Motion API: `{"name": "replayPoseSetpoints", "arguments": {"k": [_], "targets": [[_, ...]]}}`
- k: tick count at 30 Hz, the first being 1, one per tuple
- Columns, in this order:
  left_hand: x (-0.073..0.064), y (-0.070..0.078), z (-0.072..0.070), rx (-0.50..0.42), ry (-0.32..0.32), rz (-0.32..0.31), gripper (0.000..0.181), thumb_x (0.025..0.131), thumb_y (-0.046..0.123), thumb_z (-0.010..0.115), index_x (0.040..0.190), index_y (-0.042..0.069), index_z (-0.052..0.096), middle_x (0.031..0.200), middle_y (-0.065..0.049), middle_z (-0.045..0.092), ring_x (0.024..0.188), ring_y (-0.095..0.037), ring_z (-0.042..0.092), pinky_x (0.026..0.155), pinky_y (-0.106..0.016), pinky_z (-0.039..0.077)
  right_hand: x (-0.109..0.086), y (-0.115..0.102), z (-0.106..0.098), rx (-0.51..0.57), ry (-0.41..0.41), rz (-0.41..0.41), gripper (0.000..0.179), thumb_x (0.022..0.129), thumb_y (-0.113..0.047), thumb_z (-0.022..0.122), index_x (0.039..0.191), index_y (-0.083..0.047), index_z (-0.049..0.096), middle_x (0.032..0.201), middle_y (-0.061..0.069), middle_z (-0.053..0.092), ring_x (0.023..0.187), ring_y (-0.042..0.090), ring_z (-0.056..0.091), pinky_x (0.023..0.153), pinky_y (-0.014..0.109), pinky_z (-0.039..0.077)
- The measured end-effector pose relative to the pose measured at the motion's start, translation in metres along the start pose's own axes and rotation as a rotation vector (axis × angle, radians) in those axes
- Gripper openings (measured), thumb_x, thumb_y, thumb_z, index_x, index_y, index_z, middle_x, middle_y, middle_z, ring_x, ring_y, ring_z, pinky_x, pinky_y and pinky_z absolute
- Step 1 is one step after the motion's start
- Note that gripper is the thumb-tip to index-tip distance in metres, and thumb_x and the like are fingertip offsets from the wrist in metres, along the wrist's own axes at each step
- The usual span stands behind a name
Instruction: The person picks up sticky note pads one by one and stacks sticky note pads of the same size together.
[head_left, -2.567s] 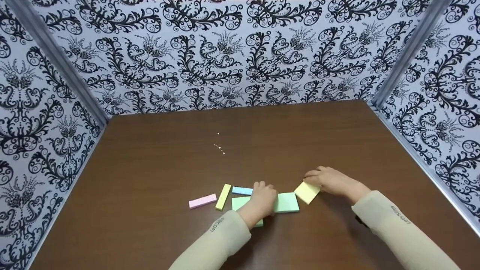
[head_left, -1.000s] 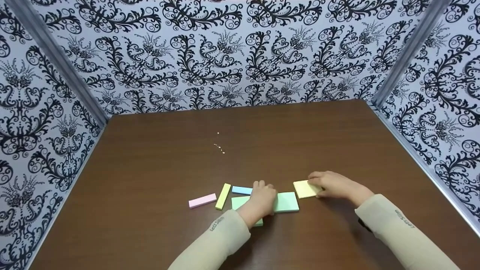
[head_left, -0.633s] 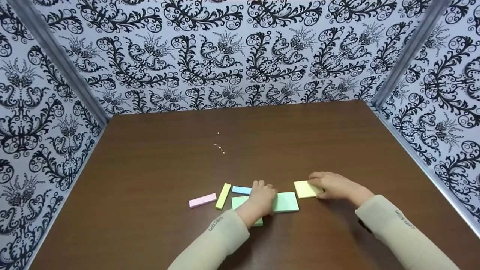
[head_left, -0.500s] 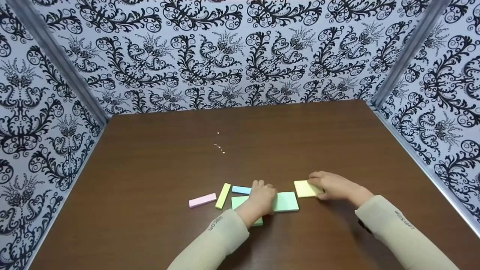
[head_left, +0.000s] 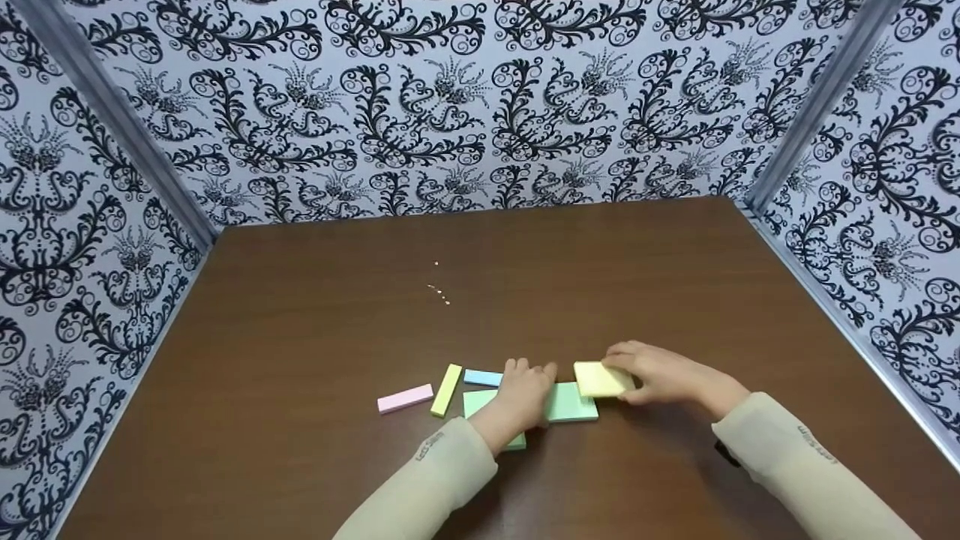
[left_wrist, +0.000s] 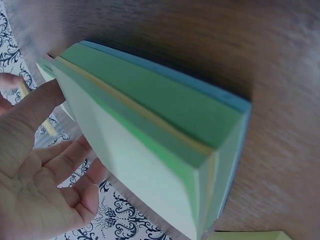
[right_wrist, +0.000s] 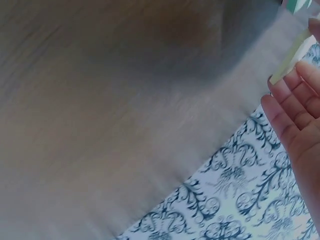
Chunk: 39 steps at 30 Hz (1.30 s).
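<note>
My right hand (head_left: 664,377) pinches a square yellow sticky note pad (head_left: 598,379) at its right side. The pad's lower left part overlaps the right end of a green sticky note pad (head_left: 571,405). My left hand (head_left: 523,397) grips this green pad's left end, its fingertips partly hidden. Below its wrist lies a second green pad (head_left: 480,401), mostly covered by the forearm. In the left wrist view, a thick sticky note stack (left_wrist: 145,100) shows green, yellow and blue layers beside the left hand. The right wrist view catches the yellow pad's edge (right_wrist: 290,60) between thumb and fingers.
Left of the hands lie narrow note strips: pink (head_left: 405,399), yellow (head_left: 447,391) and blue (head_left: 484,378). Small pale crumbs (head_left: 439,292) dot the brown table (head_left: 315,300). Patterned walls (head_left: 465,112) enclose its back and sides.
My right hand has turned the yellow pad from a diamond angle to nearly square, then moved it left over the green pad's edge. The left hand stays in place.
</note>
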<state>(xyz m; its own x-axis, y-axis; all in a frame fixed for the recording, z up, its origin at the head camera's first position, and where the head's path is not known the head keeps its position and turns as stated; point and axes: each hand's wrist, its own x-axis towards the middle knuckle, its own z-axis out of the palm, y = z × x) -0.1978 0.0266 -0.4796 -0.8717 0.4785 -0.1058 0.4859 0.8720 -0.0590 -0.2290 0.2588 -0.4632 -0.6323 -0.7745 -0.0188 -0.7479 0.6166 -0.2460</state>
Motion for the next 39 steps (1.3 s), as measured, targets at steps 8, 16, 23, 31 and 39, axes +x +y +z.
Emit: {"name": "replayPoseSetpoints", "arguments": {"k": [8,16,23,31,39], "targets": [[-0.001,0.000,-0.001,-0.003,0.015,-0.005,0.079,0.063,0.042,0.081,0.126,0.013,0.044,0.106,-0.002,0.065,0.094,-0.023,0.050,0.086,-0.036,0.034,0.010,-0.014,0.014,-0.035,0.012,-0.074,0.043,0.076,-0.019,0.067,0.113,0.001,0.058,0.110,0.011,0.056,0.098,0.024,0.053,0.083,0.038,0.045],[0.000,0.000,-0.001,0.004,0.033,0.002,0.072,0.061,0.040,0.081,0.120,0.013,0.048,0.099,-0.002,0.065,0.092,-0.022,0.051,0.083,-0.035,0.035,0.019,-0.022,0.028,-0.055,0.070,-0.133,0.044,0.072,-0.020,0.069,0.111,-0.002,0.058,0.106,0.007,0.056,0.094,0.020,0.052,0.081,0.035,0.045],[-0.001,-0.002,0.000,-0.024,0.045,0.008,0.070,0.061,0.037,0.082,0.119,0.013,0.049,0.099,-0.001,0.065,0.089,-0.021,0.050,0.081,-0.034,0.034,0.024,-0.027,0.030,-0.066,0.053,-0.110,0.043,0.075,-0.021,0.068,0.112,-0.002,0.057,0.106,0.006,0.055,0.093,0.019,0.053,0.081,0.035,0.045],[-0.002,-0.004,-0.002,0.006,0.047,0.017,0.070,0.063,0.038,0.079,0.120,0.013,0.049,0.100,-0.001,0.064,0.090,-0.022,0.050,0.081,-0.034,0.034,0.024,-0.030,0.032,-0.057,0.057,-0.111,0.043,0.074,-0.019,0.070,0.111,-0.001,0.056,0.105,0.006,0.053,0.091,0.017,0.052,0.077,0.032,0.045],[-0.006,-0.004,0.000,0.044,0.067,0.015,0.068,0.068,0.036,0.075,0.125,0.011,0.047,0.104,-0.004,0.062,0.094,-0.022,0.051,0.083,-0.035,0.035,0.025,-0.033,0.032,-0.047,0.054,-0.088,0.042,0.074,-0.018,0.069,0.111,-0.001,0.057,0.104,0.006,0.053,0.089,0.016,0.050,0.075,0.031,0.045]]}}
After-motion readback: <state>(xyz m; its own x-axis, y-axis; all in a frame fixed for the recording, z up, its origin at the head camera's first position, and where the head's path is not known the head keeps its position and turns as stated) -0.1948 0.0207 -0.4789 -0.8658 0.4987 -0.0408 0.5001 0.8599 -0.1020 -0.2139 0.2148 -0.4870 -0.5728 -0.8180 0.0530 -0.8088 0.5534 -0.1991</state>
